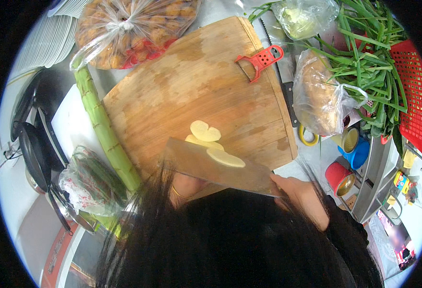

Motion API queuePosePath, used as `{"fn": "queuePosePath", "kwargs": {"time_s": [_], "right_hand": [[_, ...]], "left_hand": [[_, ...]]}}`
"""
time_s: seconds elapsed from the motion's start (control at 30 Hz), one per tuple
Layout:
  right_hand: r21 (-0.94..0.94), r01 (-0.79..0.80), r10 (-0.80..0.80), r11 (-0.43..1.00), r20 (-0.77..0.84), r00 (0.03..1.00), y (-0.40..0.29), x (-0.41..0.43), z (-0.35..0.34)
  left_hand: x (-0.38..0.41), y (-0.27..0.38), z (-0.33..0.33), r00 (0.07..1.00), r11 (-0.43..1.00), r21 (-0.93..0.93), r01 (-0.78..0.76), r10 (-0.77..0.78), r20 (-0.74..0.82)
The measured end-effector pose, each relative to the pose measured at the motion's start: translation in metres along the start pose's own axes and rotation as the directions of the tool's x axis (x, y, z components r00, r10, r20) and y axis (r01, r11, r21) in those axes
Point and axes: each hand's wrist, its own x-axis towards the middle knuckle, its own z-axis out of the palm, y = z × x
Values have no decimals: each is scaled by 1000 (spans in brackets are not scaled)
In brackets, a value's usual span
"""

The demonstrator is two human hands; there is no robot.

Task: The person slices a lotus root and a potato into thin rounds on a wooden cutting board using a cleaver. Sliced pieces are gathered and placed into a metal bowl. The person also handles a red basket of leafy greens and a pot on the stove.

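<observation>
My right hand (299, 194) grips a cleaver (211, 169), its broad blade reaching left across the near part of a wooden cutting board (196, 86). Pale yellow slices (205, 131), probably potato, lie on the board just beyond the blade. One slice (226, 158) overlaps the blade's far side and seems to rest against it. Behind the blade's near edge, part of my left hand (190, 185) shows, with a thin bracelet at the wrist. The blade and dark hair cover its fingers, so whether it holds anything is hidden. A red peeler (259, 63) rests across the board's far right edge.
A thick green stem (103, 126) runs along the board's left side, beside bagged green vegetables (99, 183). Beyond stands a tied bag of round brown produce (149, 28). On the right are a bagged tan vegetable (317, 93), green onions (372, 72) and a red basket (414, 90).
</observation>
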Motion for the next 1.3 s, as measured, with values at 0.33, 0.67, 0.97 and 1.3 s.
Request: {"fn": "queuePosePath", "kwargs": {"time_s": [0.33,0.67,0.97,1.3], "right_hand": [[-115,144,-145,983,-2,989,-2,-6,-26],[-50,74,-69,996,98,993,-9,23,-22],[-100,90,-90,991,7,996,-18,54,4],[-30,133,-131,991,72,989,8,-5,-15]], "left_hand": [[8,32,1,916,654,649,-390,350,198],[-1,34,0,760,269,890,-369,639,122],[4,39,4,667,212,884,-416,732,138],[1,24,-4,981,878,454,-152,80,175]]}}
